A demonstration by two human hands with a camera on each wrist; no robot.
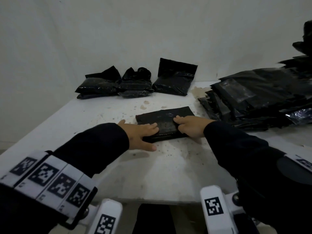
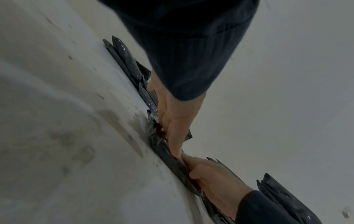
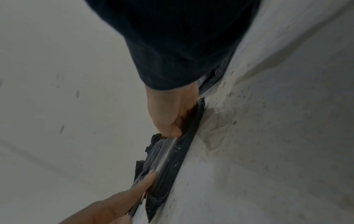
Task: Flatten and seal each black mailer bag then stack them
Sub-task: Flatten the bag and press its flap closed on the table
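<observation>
**Both hands flat on the bag**

My left hand (image 1: 141, 132) lies flat, fingers straight, pressing the bag's (image 1: 162, 122) near left part. My right hand (image 1: 190, 125) presses its right side, fingers mostly straight. The bag lies mid-table (image 1: 84, 119). Unsealed bags (image 1: 135, 83) sit by the wall; a stack (image 1: 256, 98) lies right.

1. The right hand (image 3: 168, 115) reaches out of a dark sleeve (image 3: 172, 45) and presses down on a black mailer bag (image 3: 172, 157), its fingers curled at the bag's near end.
2. The bag lies flat on the stained white tabletop (image 3: 268, 151), with a glossy fold running along it.
3. The left hand (image 3: 114, 203) comes in from below, its fingers straight and touching the bag's other end.
4. More black plastic (image 3: 216, 75) shows just behind the sleeve.
</observation>
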